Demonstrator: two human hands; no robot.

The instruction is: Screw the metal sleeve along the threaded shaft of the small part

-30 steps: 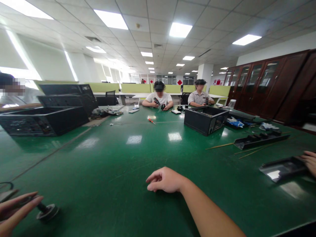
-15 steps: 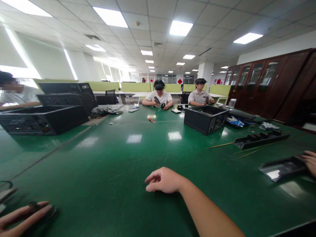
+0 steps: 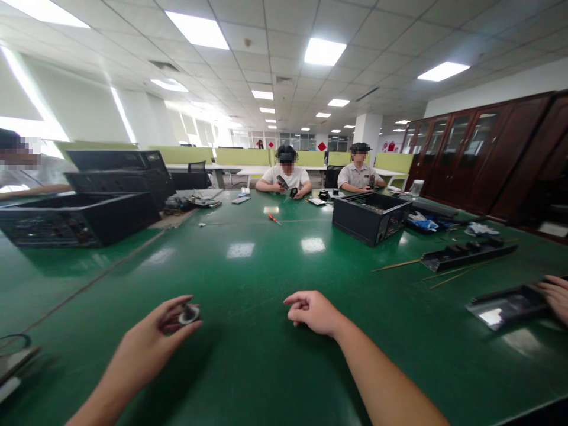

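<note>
Over the near left of the table, my left hand (image 3: pixel 155 334) is closed on a small round part (image 3: pixel 189 315) with a dark stub and a pale rim. It is gripped between the thumb and fingers; its exact kind is unclear. To the right, my right hand (image 3: pixel 315 312) hovers just above the green tabletop (image 3: pixel 248 355), loosely curled with the index finger pointing left. Nothing shows in its fingers. A gap of bare green surface lies between the two hands.
Computer cases (image 3: pixel 102 216) stand at the left, another case (image 3: pixel 370 218) at centre right. A screwdriver (image 3: pixel 274 219) lies ahead. Black metal channel (image 3: pixel 470 255) and thin rods lie right. Another person's hand (image 3: pixel 557 296) touches a dark metal panel (image 3: pixel 506 307). People sit opposite.
My left hand has come from the lower left corner up and rightward, carrying the small round part. My right hand has shifted slightly right and away from me.
</note>
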